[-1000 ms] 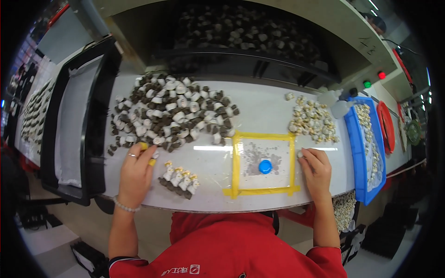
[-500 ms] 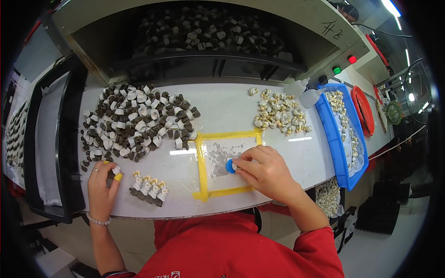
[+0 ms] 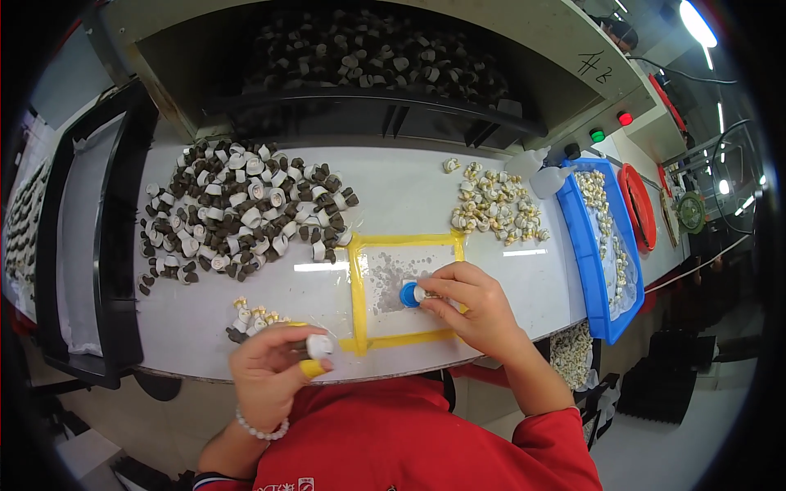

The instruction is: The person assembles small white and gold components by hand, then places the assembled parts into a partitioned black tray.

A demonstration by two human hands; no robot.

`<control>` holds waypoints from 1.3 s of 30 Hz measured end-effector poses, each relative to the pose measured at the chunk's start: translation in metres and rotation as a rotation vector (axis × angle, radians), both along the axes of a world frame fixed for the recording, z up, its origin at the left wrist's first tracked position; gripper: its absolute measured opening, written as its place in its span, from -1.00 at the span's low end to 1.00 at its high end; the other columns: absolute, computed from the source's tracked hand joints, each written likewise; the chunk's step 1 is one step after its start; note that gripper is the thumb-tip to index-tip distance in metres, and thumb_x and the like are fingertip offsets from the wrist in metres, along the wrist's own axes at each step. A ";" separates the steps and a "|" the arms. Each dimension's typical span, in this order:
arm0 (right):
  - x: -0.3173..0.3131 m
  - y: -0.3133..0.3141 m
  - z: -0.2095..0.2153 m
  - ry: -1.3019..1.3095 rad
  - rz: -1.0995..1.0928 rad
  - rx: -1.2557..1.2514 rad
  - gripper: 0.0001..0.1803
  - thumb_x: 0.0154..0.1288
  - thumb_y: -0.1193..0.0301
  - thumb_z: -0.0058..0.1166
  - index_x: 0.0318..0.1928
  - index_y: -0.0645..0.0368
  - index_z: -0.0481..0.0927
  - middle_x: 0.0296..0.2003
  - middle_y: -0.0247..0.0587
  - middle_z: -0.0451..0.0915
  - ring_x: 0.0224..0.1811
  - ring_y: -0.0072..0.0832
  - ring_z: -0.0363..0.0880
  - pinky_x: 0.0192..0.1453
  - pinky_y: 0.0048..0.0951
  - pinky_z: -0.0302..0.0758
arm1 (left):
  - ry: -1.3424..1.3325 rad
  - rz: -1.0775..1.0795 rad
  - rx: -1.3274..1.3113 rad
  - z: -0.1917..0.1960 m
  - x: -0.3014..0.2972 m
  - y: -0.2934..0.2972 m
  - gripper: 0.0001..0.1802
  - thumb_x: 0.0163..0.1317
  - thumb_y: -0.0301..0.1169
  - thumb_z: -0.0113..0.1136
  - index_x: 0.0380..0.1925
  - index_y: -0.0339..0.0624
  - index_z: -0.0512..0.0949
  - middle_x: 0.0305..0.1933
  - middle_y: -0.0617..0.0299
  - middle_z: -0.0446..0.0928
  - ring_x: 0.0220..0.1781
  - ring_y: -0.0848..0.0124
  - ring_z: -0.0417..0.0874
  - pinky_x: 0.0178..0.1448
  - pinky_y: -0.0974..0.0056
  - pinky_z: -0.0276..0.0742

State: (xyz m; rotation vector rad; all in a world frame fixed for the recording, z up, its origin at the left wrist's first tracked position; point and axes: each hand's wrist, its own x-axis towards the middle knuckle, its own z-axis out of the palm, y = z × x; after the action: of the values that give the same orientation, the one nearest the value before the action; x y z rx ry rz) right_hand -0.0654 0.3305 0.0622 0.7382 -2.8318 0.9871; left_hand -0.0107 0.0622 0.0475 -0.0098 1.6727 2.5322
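My left hand (image 3: pixel 270 372), with yellow finger cots on the thumb and a finger, holds a small white and dark cap-shaped part (image 3: pixel 319 345) at the near table edge. Just above it lies a short row of the same parts (image 3: pixel 250 317). My right hand (image 3: pixel 471 304) pinches a small pale part (image 3: pixel 420 293) against a blue round fixture (image 3: pixel 408 295). That fixture sits inside a square marked with yellow tape (image 3: pixel 357 286) on the white table (image 3: pixel 401 188).
A big heap of dark and white parts (image 3: pixel 237 217) covers the table's left. A smaller pile of pale parts (image 3: pixel 495 204) lies at right, beside a blue tray (image 3: pixel 594 270) with more. A black bin (image 3: pixel 98 245) stands left; a dark hopper of parts (image 3: pixel 360 57) behind.
My left hand has come in from the left toward my body, now holding a part. My right hand stays at the blue fixture, pressing a pale part onto it.
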 end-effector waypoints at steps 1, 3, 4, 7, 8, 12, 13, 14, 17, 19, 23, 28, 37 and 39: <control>0.003 0.001 0.001 -0.110 -0.050 -0.112 -0.75 0.03 0.54 0.26 -0.20 0.23 0.66 -0.33 -0.21 0.57 -0.31 -0.35 0.55 -0.20 -0.42 0.48 | -0.042 -0.076 0.058 0.001 0.000 0.008 -0.61 -0.01 -0.84 0.22 -0.11 -0.45 0.53 -0.03 0.07 0.47 -0.03 0.33 0.57 0.07 0.33 0.56; 0.007 0.003 0.000 -0.220 -0.104 -0.222 -0.76 0.07 0.55 0.24 -0.18 0.23 0.65 -0.32 -0.18 0.59 -0.31 -0.33 0.57 -0.19 -0.43 0.50 | -0.034 -0.109 0.041 0.001 -0.003 0.022 -0.61 0.02 -0.84 0.19 -0.09 -0.46 0.52 -0.03 0.08 0.47 -0.01 0.33 0.57 0.08 0.32 0.56; 0.008 0.004 -0.003 -0.240 -0.099 -0.299 -0.75 0.09 0.55 0.23 -0.16 0.24 0.65 -0.30 -0.17 0.59 -0.30 -0.37 0.57 -0.17 -0.46 0.49 | -0.025 -0.146 0.023 -0.001 -0.005 0.028 -0.60 0.04 -0.85 0.16 -0.06 -0.47 0.51 -0.03 0.09 0.47 0.00 0.34 0.57 0.09 0.32 0.56; 0.013 0.004 -0.004 -0.305 -0.099 -0.445 -0.75 0.11 0.57 0.23 -0.14 0.26 0.65 -0.28 -0.16 0.61 -0.25 -0.44 0.56 -0.14 -0.48 0.47 | -0.062 -0.189 0.045 -0.002 -0.008 0.039 -0.62 0.10 -0.84 0.11 -0.04 -0.46 0.50 -0.02 0.10 0.47 0.02 0.36 0.57 0.13 0.32 0.55; 0.014 0.004 -0.004 -0.350 -0.102 -0.512 -0.74 0.11 0.58 0.24 -0.13 0.27 0.65 -0.26 -0.17 0.61 -0.21 -0.46 0.55 -0.12 -0.48 0.46 | -0.078 -0.204 0.063 -0.003 -0.008 0.042 -0.63 0.11 -0.83 0.10 -0.04 -0.46 0.50 -0.01 0.09 0.47 0.04 0.35 0.57 0.14 0.32 0.54; 0.017 0.001 0.002 -0.442 -0.097 -0.592 -0.74 0.10 0.59 0.24 -0.13 0.29 0.65 -0.25 -0.15 0.61 -0.18 -0.43 0.55 -0.08 -0.47 0.46 | -0.083 -0.209 0.106 -0.011 -0.007 0.052 -0.63 0.13 -0.83 0.07 -0.03 -0.45 0.50 0.03 0.05 0.49 0.08 0.33 0.56 0.16 0.31 0.53; 0.018 0.000 0.003 -0.441 -0.070 -0.584 -0.73 0.09 0.60 0.24 -0.14 0.29 0.65 -0.24 -0.14 0.61 -0.18 -0.43 0.55 -0.08 -0.47 0.46 | -0.058 -0.210 0.100 -0.012 -0.007 0.053 -0.62 0.13 -0.84 0.07 -0.02 -0.45 0.49 0.03 0.04 0.49 0.09 0.32 0.56 0.17 0.30 0.53; 0.018 -0.001 0.004 -0.440 -0.042 -0.577 -0.73 0.09 0.60 0.25 -0.14 0.28 0.65 -0.24 -0.14 0.61 -0.17 -0.42 0.56 -0.08 -0.48 0.47 | -0.033 -0.211 0.095 -0.014 -0.007 0.053 -0.62 0.13 -0.84 0.06 -0.02 -0.44 0.49 0.04 0.03 0.50 0.09 0.31 0.56 0.18 0.29 0.53; 0.020 -0.003 0.006 -0.399 0.029 -0.580 -0.72 0.14 0.54 0.23 -0.10 0.25 0.63 -0.26 -0.18 0.59 -0.24 -0.46 0.56 -0.15 -0.51 0.48 | 0.013 -0.201 0.122 -0.017 -0.007 0.055 -0.61 0.13 -0.85 0.05 -0.02 -0.43 0.49 0.04 0.01 0.50 0.09 0.29 0.57 0.18 0.28 0.54; 0.021 -0.004 0.006 -0.390 0.038 -0.571 -0.72 0.14 0.54 0.23 -0.09 0.25 0.63 -0.26 -0.18 0.59 -0.24 -0.46 0.56 -0.15 -0.51 0.48 | 0.012 -0.197 0.122 -0.018 -0.006 0.055 -0.61 0.12 -0.85 0.04 -0.02 -0.43 0.49 0.05 -0.01 0.51 0.08 0.28 0.57 0.18 0.28 0.54; 0.023 -0.006 0.005 -0.427 0.055 -0.553 -0.71 0.14 0.54 0.22 -0.07 0.23 0.64 -0.25 -0.19 0.59 -0.23 -0.46 0.56 -0.16 -0.52 0.47 | 0.040 -0.178 0.122 -0.020 -0.004 0.055 -0.62 0.12 -0.84 0.06 -0.04 -0.43 0.51 0.07 -0.06 0.50 0.08 0.27 0.58 0.15 0.27 0.57; 0.026 -0.006 0.001 -0.472 0.050 -0.593 -0.70 0.14 0.56 0.22 -0.07 0.22 0.65 -0.25 -0.21 0.60 -0.24 -0.50 0.55 -0.18 -0.55 0.47 | 0.064 -0.193 0.036 -0.021 -0.005 0.055 -0.64 0.11 -0.85 0.06 -0.08 -0.42 0.55 0.01 -0.04 0.54 0.02 0.29 0.61 0.08 0.31 0.60; 0.023 -0.016 0.009 -0.439 0.094 -0.631 -0.70 0.04 0.61 0.28 -0.14 0.24 0.68 -0.28 -0.19 0.61 -0.27 -0.48 0.56 -0.21 -0.53 0.48 | 0.064 -0.219 -0.080 0.006 -0.013 0.042 -0.65 0.08 -0.78 0.15 -0.08 -0.39 0.57 -0.09 0.05 0.58 -0.03 0.38 0.62 0.05 0.35 0.59; 0.022 -0.023 0.015 -0.338 0.124 -0.598 -0.70 -0.02 0.62 0.31 -0.17 0.26 0.68 -0.28 -0.16 0.62 -0.25 -0.40 0.57 -0.20 -0.48 0.49 | -0.016 -0.233 -0.028 0.014 -0.012 0.031 -0.64 0.08 -0.77 0.16 -0.08 -0.38 0.56 -0.10 0.07 0.58 -0.03 0.39 0.62 0.08 0.34 0.57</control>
State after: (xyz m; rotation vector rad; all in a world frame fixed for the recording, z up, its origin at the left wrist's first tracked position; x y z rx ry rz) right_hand -0.0436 0.3073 0.0767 0.7245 -2.5025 2.0152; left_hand -0.0228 0.0932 0.0617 0.1532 1.5993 2.3321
